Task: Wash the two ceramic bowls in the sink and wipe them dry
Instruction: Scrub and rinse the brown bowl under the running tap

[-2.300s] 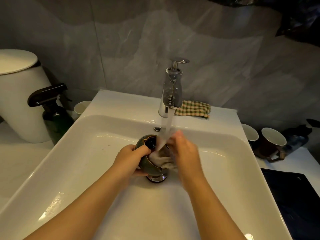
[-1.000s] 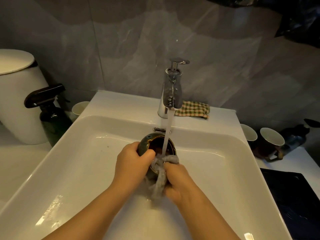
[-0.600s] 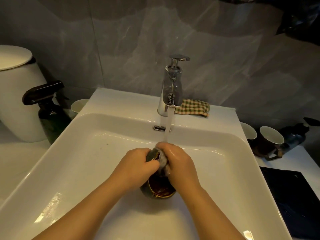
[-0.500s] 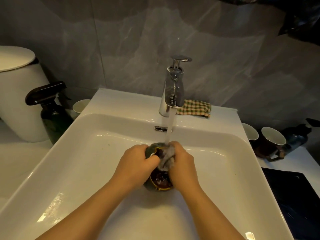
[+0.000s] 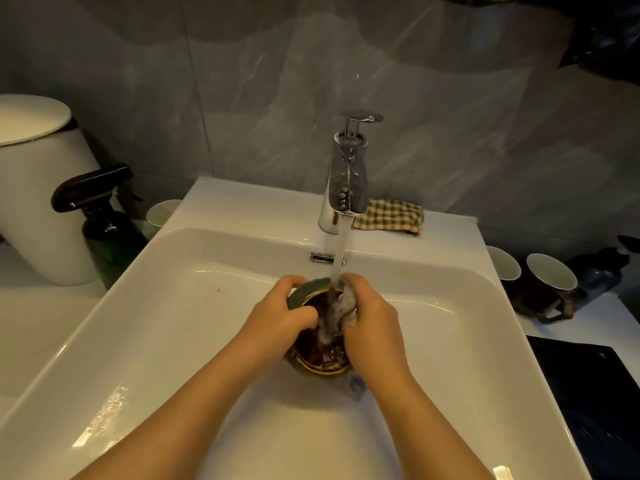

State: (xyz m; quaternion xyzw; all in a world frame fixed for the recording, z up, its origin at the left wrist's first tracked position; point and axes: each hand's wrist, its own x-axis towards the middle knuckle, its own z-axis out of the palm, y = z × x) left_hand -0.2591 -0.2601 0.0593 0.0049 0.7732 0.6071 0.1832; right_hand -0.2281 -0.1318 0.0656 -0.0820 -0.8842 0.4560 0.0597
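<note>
Clearly mid-wash, with no drying begun. Behind everything, a grey marble-veined tiled wall (image 5: pixel 242 98). Below it and filling most of the view, a white rectangular ceramic sink (image 5: pixel 166 323). Off to the left on the counter, a tall white round-lidded bin (image 5: pixel 38 202), then a dark green spray bottle with a black trigger (image 5: pixel 110 233). On the back rim, a chrome single-lever tap (image 5: pixel 346 181), turned on, with a folded green-and-red checked cloth (image 5: pixel 389 216) just beside it on the right. Farther right, a dark brown handled mug with a pale inside (image 5: pixel 550 285).

Down in the middle of the basin, under the stream of water (image 5: pixel 337 251), a small round ceramic bowl, green-glazed outside, brown inside, gold at the rim (image 5: pixel 322 358). Held on edge, mouth tipped toward the person, green outer wall up toward the tap. Hard to tell whether resting on the basin floor.

Gripped from the left by the left hand (image 5: pixel 277 320), fingers curled round the outside, thumb over the rim. Met from the right by the right hand (image 5: pixel 375 330), fingers bunched round a wet grey rag (image 5: pixel 341 311) and pressing it against the rim and inner wall.

Both hands touching the bowl, the right nearer the stream. Bowl's axis lying roughly from tap to person, so probably best turned by the left hand to bring fresh rim under the rag. No second bowl to be made out.
</note>
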